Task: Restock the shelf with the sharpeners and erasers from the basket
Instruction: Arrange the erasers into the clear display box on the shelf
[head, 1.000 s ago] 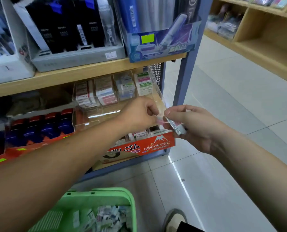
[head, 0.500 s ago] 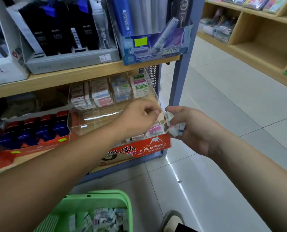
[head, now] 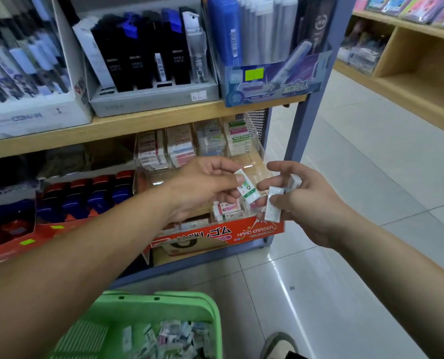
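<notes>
Green-and-white eraser (head: 247, 189): up in the air, tilted, right between the two hands and in front of the clear display rack (head: 254, 154).
Left hand (head: 202, 186): fingers curled in, thumb pressed on the wrapper. It pinches that one eraser and nothing else.
Right hand (head: 311, 211): fingers bent round two pale wrapped erasers (head: 274, 207) (one upright by the fingertips, the other tucked further back), just beside the left hand's eraser.
Clear display rack: sits under the wooden shelf board (head: 138, 124), with its back compartments stacked with boxed erasers.
Orange box (head: 257, 230): marked HARD ERASER, at the shelf front just below the hands, with a few loose erasers (head: 227, 209) lying behind its front panel.
Green basket (head: 164, 304): low in view, near the person's shoe (head: 280, 344), holding a heap of small wrapped packs (head: 169, 338).
</notes>
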